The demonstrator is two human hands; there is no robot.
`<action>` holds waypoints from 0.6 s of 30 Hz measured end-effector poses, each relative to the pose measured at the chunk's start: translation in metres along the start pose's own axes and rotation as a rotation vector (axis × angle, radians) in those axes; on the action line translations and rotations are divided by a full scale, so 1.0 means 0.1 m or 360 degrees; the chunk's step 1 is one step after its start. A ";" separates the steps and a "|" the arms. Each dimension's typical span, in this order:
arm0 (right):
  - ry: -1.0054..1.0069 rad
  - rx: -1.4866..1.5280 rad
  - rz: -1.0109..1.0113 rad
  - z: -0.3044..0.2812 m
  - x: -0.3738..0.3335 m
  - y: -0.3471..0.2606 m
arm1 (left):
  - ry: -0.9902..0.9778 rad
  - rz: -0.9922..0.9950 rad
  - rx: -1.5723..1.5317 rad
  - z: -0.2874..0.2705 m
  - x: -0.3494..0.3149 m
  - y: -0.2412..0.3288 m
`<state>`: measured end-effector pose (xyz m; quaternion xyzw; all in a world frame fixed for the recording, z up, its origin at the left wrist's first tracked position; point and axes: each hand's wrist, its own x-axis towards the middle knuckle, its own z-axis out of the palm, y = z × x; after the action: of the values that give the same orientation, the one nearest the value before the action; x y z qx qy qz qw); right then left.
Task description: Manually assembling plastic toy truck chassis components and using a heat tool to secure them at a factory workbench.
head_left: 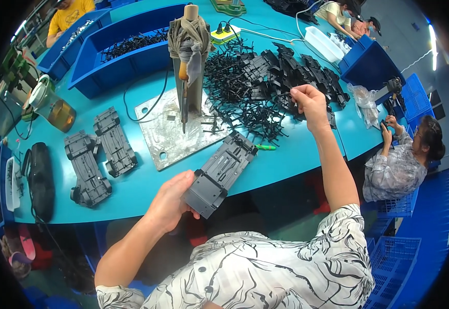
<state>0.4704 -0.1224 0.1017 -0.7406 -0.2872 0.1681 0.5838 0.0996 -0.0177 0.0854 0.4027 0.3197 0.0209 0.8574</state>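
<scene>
A black plastic toy-car chassis [223,172] is gripped at its near end by my left hand [170,200], tilted above the table's front edge with its far end by the metal plate. My right hand [311,105] is raised over the heap of black parts, thumb and fingertips pinched together; whatever they hold is too small to name. Below and left of it lie many thin black plastic pieces [260,119]. More black chassis [291,67] are heaped behind it. Two further chassis, one nearer [86,167] and one farther [115,141], rest on the table to the left.
An upright cloth-wrapped tool [189,41] with a thin metal tip stands over a metal plate [162,136]. Blue bins [88,77] line the back left, near a jug of amber liquid [59,113]. A green pen-like object [265,147] lies nearby. A co-worker [402,159] sits at right.
</scene>
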 end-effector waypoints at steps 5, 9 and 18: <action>-0.0011 0.0217 0.0089 0.02 -0.09 0.02 | -0.0015 -0.0031 -0.0037 0.02 -0.01 0.02; -0.0011 0.0347 0.0117 0.01 -0.23 0.05 | -0.0036 -0.0093 0.0018 0.00 -0.01 0.03; -0.0221 0.0595 0.0093 0.14 -0.66 -0.04 | -0.0033 -0.0105 -0.0134 0.00 -0.08 0.04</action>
<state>0.4101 -0.1516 0.0960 -0.6140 -0.2688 0.2860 0.6848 0.0946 -0.0176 0.0926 0.3557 0.3229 0.0020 0.8770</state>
